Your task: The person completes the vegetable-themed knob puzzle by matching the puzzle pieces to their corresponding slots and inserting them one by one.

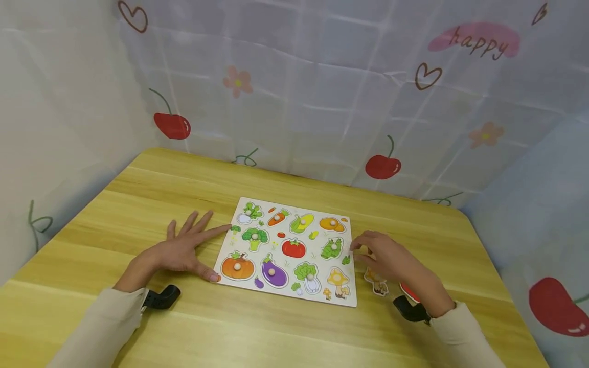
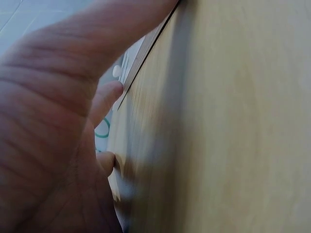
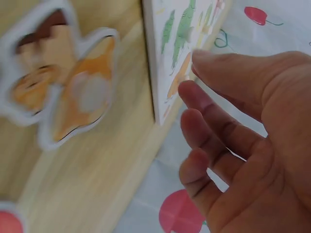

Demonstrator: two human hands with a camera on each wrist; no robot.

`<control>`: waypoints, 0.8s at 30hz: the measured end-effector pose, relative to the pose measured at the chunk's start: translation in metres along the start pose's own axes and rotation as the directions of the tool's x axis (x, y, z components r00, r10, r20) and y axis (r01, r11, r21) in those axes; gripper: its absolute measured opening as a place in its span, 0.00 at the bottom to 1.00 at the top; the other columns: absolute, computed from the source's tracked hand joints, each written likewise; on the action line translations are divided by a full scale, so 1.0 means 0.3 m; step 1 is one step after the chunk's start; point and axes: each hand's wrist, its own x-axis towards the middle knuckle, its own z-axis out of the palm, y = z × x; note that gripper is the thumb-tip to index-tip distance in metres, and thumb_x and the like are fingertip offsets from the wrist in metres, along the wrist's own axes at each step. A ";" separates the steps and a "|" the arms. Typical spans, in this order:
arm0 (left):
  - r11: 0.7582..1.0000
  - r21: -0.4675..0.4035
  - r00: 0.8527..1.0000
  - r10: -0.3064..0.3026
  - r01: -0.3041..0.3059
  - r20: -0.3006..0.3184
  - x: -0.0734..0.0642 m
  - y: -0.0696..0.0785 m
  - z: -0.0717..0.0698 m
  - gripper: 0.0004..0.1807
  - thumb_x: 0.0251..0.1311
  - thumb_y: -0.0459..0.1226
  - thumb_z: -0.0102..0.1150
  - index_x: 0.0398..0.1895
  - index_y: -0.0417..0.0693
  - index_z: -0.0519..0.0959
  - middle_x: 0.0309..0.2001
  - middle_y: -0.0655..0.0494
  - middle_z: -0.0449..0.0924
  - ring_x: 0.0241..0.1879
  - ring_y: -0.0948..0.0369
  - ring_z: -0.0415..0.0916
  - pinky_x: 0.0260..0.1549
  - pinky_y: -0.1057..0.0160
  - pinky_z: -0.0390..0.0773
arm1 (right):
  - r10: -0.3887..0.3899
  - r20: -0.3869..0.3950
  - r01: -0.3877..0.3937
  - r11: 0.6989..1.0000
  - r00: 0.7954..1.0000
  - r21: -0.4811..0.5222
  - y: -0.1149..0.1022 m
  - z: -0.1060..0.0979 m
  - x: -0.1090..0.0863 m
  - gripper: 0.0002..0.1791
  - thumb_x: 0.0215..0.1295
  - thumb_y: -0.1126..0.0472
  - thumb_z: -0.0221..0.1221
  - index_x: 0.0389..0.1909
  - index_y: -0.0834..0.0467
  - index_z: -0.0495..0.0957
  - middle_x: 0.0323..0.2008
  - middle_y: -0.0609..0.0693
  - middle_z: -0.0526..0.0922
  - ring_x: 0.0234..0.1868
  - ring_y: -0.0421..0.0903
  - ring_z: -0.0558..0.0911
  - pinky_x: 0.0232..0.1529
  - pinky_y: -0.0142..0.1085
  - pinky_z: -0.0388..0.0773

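A white wooden vegetable knob puzzle board (image 1: 288, 260) lies flat on the table. My left hand (image 1: 184, 250) is spread at its left side, with thumb and index finger touching the edge. Just off the right edge, my right hand (image 1: 386, 255) hovers with loosely bent fingers and nothing between them. A mushroom puzzle piece (image 3: 73, 82) with a pale knob lies on the wood below that hand. Beside the right wrist, a red piece (image 1: 409, 292) is partly hidden. Knobs show on most board pictures, such as the eggplant (image 1: 274, 274), but none on the tomato picture (image 1: 293, 249) or mushroom picture (image 1: 338, 277).
The light wooden table (image 1: 257, 332) reaches back to a pale curtain (image 1: 294, 102) printed with cherries, flowers and hearts. Curtain material also stands at the left and right sides. A black wrist mount (image 1: 162, 297) sits on the left forearm, another (image 1: 411, 309) on the right.
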 end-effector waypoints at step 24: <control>1.000 0.000 1.000 -0.004 0.004 0.003 0.004 -0.001 0.005 0.63 0.37 0.64 0.77 0.79 0.60 0.57 0.80 0.34 0.30 0.75 0.29 0.20 0.58 0.20 0.19 | -0.083 0.058 0.080 0.995 0.995 0.058 0.082 0.018 -0.175 0.09 0.65 0.67 0.64 0.40 0.48 0.81 0.38 0.39 0.79 0.36 0.32 0.74 0.34 0.31 0.76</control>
